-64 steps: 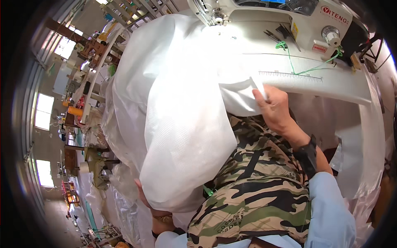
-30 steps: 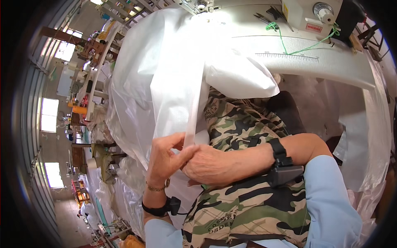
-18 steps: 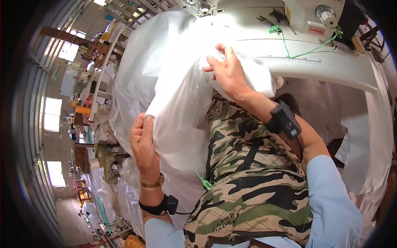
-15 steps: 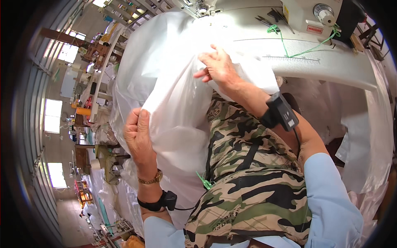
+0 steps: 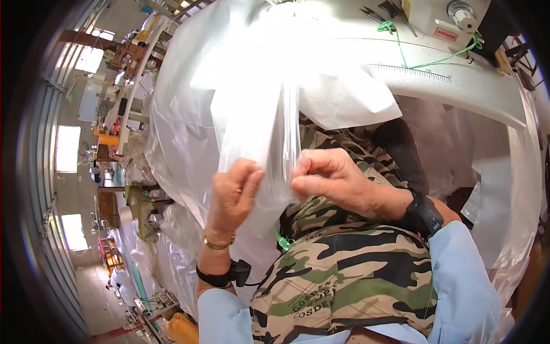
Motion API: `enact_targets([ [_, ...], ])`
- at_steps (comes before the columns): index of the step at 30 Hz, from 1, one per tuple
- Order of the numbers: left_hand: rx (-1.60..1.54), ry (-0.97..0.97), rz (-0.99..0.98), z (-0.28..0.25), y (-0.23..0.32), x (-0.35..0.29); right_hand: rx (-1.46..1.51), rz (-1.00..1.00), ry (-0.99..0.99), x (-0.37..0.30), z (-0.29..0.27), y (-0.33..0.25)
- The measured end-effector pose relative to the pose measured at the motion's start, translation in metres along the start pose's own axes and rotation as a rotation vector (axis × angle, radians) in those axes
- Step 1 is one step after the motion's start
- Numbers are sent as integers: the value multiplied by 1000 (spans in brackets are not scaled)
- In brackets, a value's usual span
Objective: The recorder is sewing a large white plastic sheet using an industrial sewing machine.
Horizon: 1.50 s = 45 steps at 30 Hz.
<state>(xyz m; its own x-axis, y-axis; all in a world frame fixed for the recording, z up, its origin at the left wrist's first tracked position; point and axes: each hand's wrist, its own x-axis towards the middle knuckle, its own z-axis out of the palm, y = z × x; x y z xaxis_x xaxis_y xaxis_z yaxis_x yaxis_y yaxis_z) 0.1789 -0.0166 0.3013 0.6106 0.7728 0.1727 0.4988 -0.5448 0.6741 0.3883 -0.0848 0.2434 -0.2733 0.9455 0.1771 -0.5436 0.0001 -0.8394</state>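
Note:
A large sheet of white, partly see-through plastic (image 5: 183,109) hangs from the sewing table over my lap. My left hand (image 5: 234,192) is closed, its thumb and fingers pinching a white strip (image 5: 249,123) of it. Level with it on the right, my right hand (image 5: 338,179) pinches the edge of a clear, folded plastic film (image 5: 291,126), which runs taut toward the table. A loose white flap (image 5: 349,100) lies over the table's front edge. Glare from the lamp hides the sheet's far end near the needle.
The sewing machine's body and handwheel (image 5: 461,14) stand at the far right of the white table (image 5: 481,94). Green thread (image 5: 404,54) trails across it, beside dark thread snips (image 5: 372,14). A camouflage apron (image 5: 355,269) covers my lap. Shelves with goods line the left.
Both hands have drawn nearer to me and closer together. My right hand has left the area near the needle and now pinches the film, which is pulled straight.

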Motion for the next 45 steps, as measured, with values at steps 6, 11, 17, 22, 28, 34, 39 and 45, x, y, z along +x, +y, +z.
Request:
enact_targets([
  [6,-103,-199,-54,37,-17,-17,-734,-62,-78,-6,-3,24],
  [11,-423,-251,-234,44,-26,-29,-1037,-321,-91,-8,8,35],
  [17,-436,-126,-217,52,-26,-30,-1190,-257,-212,-11,14,41],
  [22,-680,-73,-333,61,-18,-20,-1241,-328,-335,-10,11,35],
  [28,-748,35,-385,62,-29,-23,-687,-172,448,-26,-21,12],
  [34,-1014,60,-452,51,-20,-13,-404,-386,983,-45,-96,38],
  [39,-1150,-20,-480,47,-14,-5,-554,-601,1016,-30,-86,26],
  [45,-1121,-10,-399,37,3,6,-594,-624,725,-14,-65,-2],
])
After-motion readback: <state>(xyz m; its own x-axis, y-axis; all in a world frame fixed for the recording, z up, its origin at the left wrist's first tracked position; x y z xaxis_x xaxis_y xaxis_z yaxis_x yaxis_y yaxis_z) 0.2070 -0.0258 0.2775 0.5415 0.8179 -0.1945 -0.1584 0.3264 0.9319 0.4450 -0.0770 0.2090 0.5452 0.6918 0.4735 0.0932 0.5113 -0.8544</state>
